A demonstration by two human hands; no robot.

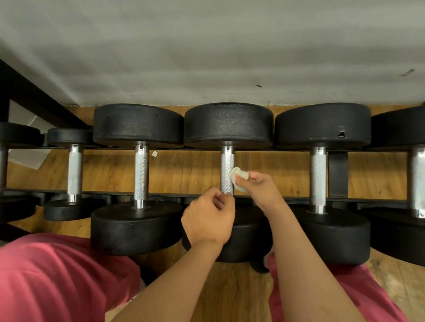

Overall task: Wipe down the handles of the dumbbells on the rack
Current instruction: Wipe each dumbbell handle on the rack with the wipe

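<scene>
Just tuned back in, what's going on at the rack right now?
A person is wiping one dumbbell on the rack. The right hand pinches a crumpled white wipe against the knurled handle of the fourth dumbbell from the left. The left hand grips that handle's lower end. Neither hand touches the neighbouring dumbbells.

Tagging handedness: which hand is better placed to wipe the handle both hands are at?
Right. The right hand pinches the white wipe against the knurled handle; the left hand holds no wipe and only grips that handle's near end.
</scene>
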